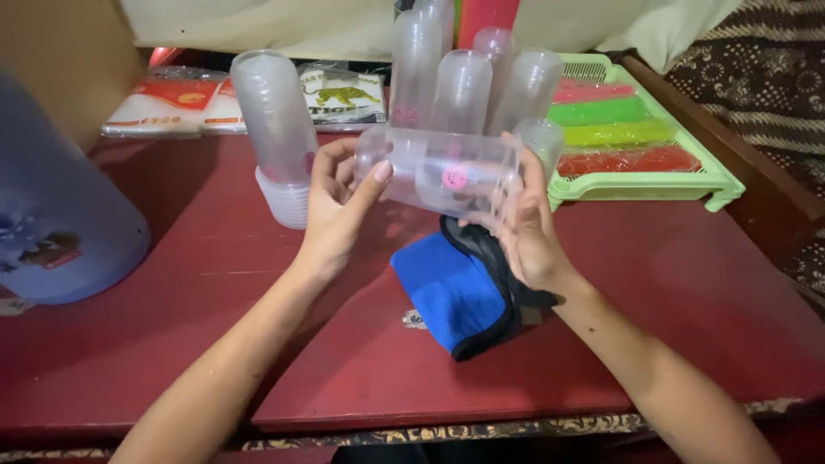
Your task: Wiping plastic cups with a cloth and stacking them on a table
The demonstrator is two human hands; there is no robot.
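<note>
Clear plastic bottle (443, 172), held sideways: left hand (337, 206) and right hand (526, 225) fingers clasp its ends. Risk: a swing could topple the upright bottles (481, 82) just behind.

Left hand (337, 204), right hand (524, 228) raised, gripping

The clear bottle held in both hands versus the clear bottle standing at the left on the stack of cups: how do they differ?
The held bottle lies sideways in the air, gripped by the left hand and right hand; the standing bottle is upright on the stack of cups, untouched. The held bottle's pink round sticker faces the camera; the standing bottle shows only a pink patch at its edge. Both are clear plastic cylinders.
</note>
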